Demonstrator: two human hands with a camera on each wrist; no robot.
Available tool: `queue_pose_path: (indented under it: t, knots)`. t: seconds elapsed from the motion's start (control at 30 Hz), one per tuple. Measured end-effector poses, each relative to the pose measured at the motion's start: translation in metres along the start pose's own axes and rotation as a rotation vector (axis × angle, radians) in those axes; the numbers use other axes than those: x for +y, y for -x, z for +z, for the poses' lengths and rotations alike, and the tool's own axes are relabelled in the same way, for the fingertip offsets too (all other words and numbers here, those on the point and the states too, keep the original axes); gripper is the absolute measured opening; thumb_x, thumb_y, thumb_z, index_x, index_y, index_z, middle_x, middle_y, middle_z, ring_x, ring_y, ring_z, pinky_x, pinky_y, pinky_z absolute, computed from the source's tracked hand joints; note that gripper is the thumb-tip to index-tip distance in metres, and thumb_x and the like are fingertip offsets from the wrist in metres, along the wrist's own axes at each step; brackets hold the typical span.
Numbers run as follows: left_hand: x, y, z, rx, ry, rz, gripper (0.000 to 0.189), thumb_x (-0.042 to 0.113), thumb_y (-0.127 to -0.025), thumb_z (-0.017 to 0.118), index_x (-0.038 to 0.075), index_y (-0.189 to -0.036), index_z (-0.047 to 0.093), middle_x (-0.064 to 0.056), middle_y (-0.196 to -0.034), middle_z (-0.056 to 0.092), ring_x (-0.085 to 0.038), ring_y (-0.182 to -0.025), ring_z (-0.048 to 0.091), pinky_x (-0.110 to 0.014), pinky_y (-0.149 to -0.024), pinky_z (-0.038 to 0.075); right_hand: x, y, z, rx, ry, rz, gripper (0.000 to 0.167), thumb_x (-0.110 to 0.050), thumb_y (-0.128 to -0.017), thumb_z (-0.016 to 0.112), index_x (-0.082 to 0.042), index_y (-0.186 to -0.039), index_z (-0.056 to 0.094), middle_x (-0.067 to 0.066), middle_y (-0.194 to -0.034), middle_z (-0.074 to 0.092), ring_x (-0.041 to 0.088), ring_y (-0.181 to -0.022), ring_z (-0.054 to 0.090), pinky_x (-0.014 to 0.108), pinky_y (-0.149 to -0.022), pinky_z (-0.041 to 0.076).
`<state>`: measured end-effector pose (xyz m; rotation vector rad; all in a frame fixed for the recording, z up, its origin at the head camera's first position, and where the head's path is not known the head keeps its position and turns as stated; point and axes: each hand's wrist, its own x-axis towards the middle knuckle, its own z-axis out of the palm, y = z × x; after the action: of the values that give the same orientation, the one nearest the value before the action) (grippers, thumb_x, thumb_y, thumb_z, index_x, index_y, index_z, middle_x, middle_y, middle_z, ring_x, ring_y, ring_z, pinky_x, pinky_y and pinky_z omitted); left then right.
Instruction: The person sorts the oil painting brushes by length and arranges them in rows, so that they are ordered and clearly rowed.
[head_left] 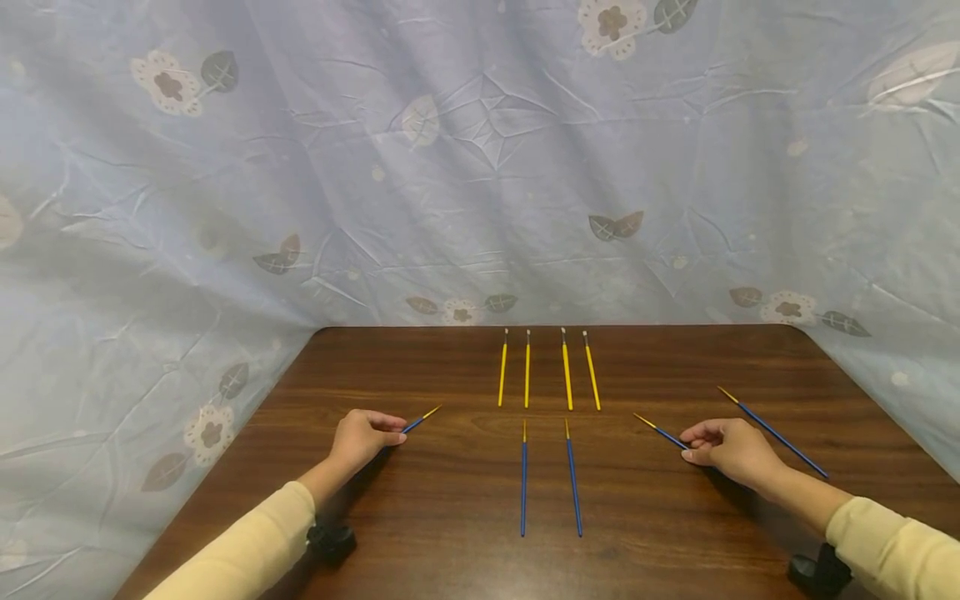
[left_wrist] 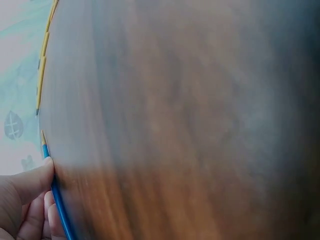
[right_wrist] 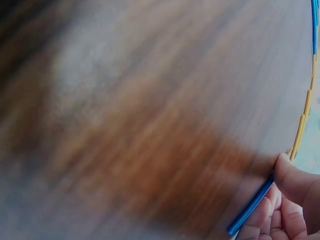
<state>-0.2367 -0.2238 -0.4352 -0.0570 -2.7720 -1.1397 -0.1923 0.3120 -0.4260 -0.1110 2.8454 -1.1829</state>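
Note:
On the left of the table, my left hand (head_left: 363, 437) pinches a thin blue paintbrush (head_left: 415, 424) between thumb and fingers, its yellow tip pointing to the far right. The left wrist view shows the thumb pressed on that blue handle (left_wrist: 60, 205). At the right, my right hand (head_left: 735, 450) pinches another blue paintbrush (head_left: 667, 436), its yellow tip pointing to the far left. Its handle end (right_wrist: 250, 207) sticks out below the thumb in the right wrist view. Between the hands lie two blue paintbrushes, one (head_left: 523, 487) left of the other (head_left: 573, 487), tips away from me.
Several yellow-handled brushes, such as the leftmost one (head_left: 502, 375), lie in a row at the table's far side. One more blue paintbrush (head_left: 780, 437) lies slanted beyond my right hand. A patterned curtain (head_left: 480, 208) hangs behind the brown table (head_left: 450, 550).

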Motion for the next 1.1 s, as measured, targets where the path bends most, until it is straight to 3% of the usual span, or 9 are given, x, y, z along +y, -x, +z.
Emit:
queue_pose_path:
  t: [0.3, 0.57, 1.1]
  knots:
    - [0.0020, -0.0009, -0.0003, 0.010, -0.046, 0.014, 0.013, 0.015, -0.076, 0.083, 0.011, -0.088, 0.079, 0.000, -0.080, 0.073, -0.029, -0.093, 0.067, -0.049, -0.084, 0.050, 0.0008, -0.0011, -0.0004, 0.027, 0.028, -0.012, 0.031, -0.020, -0.081, 0.080, 0.000, -0.103, 0.070, 0.001, -0.085, 0.066, 0.017, -0.078, 0.059, 0.027, -0.063, 0.049]
    - [0.0026, 0.0001, -0.0012, 0.021, -0.079, 0.019, 0.012, 0.016, -0.076, 0.084, 0.013, -0.087, 0.080, -0.006, -0.092, 0.074, -0.032, -0.098, 0.065, -0.048, -0.082, 0.050, 0.0003, -0.0012, 0.0018, 0.048, 0.060, -0.037, 0.025, -0.018, -0.082, 0.079, 0.000, -0.099, 0.072, -0.001, -0.081, 0.066, 0.016, -0.075, 0.060, 0.029, -0.062, 0.049]
    - [0.0043, -0.0043, -0.0011, -0.025, -0.019, -0.037, 0.009, 0.015, -0.078, 0.082, 0.012, -0.086, 0.079, -0.005, -0.090, 0.074, -0.029, -0.096, 0.064, -0.047, -0.083, 0.050, -0.0055, 0.0001, 0.0008, 0.057, 0.093, -0.035, 0.016, -0.012, -0.086, 0.074, -0.001, -0.097, 0.073, -0.001, -0.082, 0.067, 0.016, -0.075, 0.059, 0.034, -0.066, 0.050]
